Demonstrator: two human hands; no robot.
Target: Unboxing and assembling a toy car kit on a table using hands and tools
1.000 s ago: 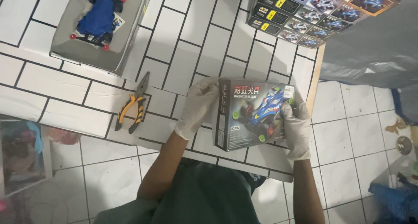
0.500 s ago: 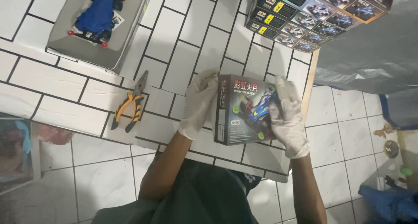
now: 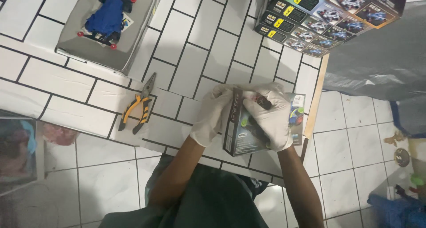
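Gloved left hand [image 3: 212, 116] gripping toy car box [image 3: 246, 137] by its side, gloved right hand [image 3: 268, 117] clasped over its front, seemingly pressing, orange-handled pliers [image 3: 138, 106] nearby on white tiled table [image 3: 195, 55]

A white-tiled bench [image 3: 66, 81] with dark grout fills the view — its wooden edge [image 3: 316, 95] runs down the right, above a pale tiled floor [image 3: 355, 139].

Gloved left hand [image 3: 213, 117], right hand [image 3: 268, 117] gripping toy-car box [image 3: 242, 141], pliers [image 3: 138, 104] nearby
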